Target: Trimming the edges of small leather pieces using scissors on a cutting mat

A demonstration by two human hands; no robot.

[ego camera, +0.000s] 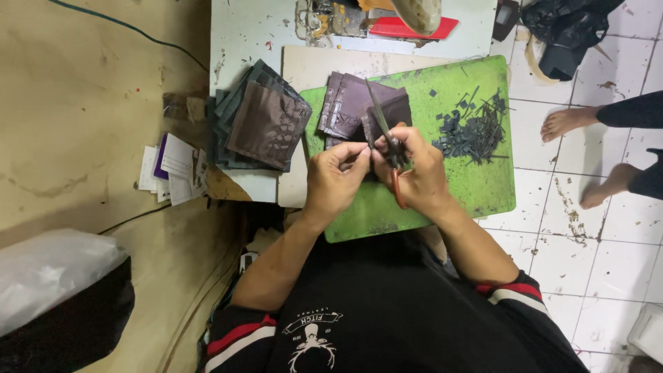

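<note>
My right hand [418, 173] grips a pair of scissors [384, 124] with orange handles, blades pointing away from me over the green cutting mat [483, 186]. My left hand [335, 176] pinches a small dark piece [366, 141] right at the scissors, fingertips touching those of my right hand. Just beyond my hands lies a small pile of dark brown leather pieces [349, 100] on the mat. A heap of dark offcuts [473, 128] sits on the mat's right part.
A larger stack of dark brown and grey leather pieces [259, 124] rests left of the mat on the white worktop [242, 34]. Paper slips [173, 169] lie at its left edge. Another person's bare feet [573, 121] stand on the tiled floor at right.
</note>
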